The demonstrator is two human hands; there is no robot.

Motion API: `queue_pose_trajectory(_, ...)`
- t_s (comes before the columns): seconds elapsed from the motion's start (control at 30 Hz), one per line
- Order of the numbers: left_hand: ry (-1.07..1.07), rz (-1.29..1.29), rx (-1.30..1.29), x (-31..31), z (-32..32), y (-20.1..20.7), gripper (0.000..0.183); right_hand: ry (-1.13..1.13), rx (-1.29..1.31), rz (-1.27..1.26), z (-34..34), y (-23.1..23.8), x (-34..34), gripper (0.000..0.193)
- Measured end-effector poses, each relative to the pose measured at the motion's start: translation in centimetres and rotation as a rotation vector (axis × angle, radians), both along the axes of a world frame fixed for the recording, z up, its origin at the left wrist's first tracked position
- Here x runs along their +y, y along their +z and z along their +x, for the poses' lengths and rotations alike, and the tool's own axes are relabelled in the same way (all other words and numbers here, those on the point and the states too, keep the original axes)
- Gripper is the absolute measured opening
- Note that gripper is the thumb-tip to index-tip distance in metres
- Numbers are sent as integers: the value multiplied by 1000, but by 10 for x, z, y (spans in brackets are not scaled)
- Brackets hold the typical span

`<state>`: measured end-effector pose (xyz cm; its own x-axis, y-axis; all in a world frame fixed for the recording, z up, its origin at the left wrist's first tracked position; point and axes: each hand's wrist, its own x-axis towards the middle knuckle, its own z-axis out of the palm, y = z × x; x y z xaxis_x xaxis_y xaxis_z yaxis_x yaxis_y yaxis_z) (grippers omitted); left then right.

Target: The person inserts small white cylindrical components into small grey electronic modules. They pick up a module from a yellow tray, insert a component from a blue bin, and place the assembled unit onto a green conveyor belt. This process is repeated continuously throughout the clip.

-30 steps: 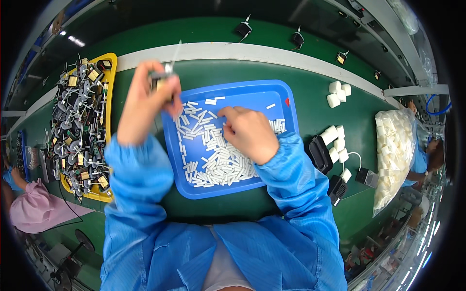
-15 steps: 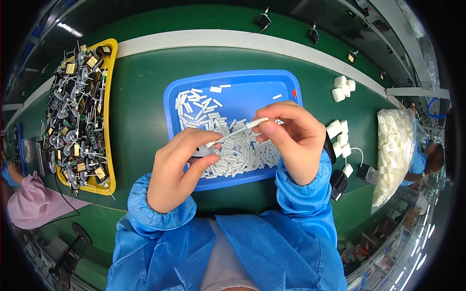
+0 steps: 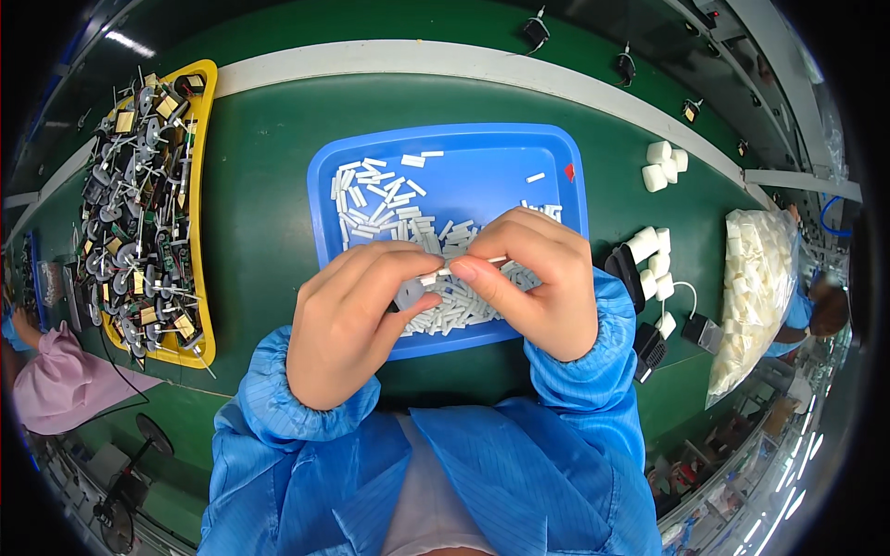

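Observation:
My left hand [image 3: 341, 320] is closed around a small part with a round grey disc [image 3: 408, 295], which shows between thumb and fingers. My right hand [image 3: 542, 283] pinches a short white tube [image 3: 436, 276] close to the left fingertips. The thin rod seen earlier is mostly covered by my fingers. Both hands are above a blue tray [image 3: 445, 131], near its front half. Many loose white tubes [image 3: 459, 310] lie in the tray, heaped toward its left and front.
A yellow tray [image 3: 205, 185] at the left is piled with motor-like parts with grey discs [image 3: 139, 213]. To the right lie white foam-like blocks [image 3: 656, 264], a black adapter [image 3: 702, 332] and a clear bag of pale blocks [image 3: 753, 296]. A person's pink sleeve [image 3: 74, 380] shows at far left.
My right hand has moved left and slightly down, bringing its fingertips against the left ones. The exposed length of rod between the hands is now hidden.

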<state>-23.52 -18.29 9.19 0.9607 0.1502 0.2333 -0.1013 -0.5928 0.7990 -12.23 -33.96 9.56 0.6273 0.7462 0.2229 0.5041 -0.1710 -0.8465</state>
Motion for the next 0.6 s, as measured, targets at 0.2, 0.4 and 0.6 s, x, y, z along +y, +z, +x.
queue_pose_trajectory(0.2, -6, 71, -4, -2, 9, 2, 31, 4, 57, -15, 4, -3, 1, 10)
queue_pose_trajectory(0.4, -30, 25, 1, 0, 20, -3, 30, 14, 18, -8, 12, -8, 3, 9)
queue_pose_trajectory(0.6, -10, -228, 137, -2, 23, -3, 32, 43, 139, 48, 22, -11, -6, 15)
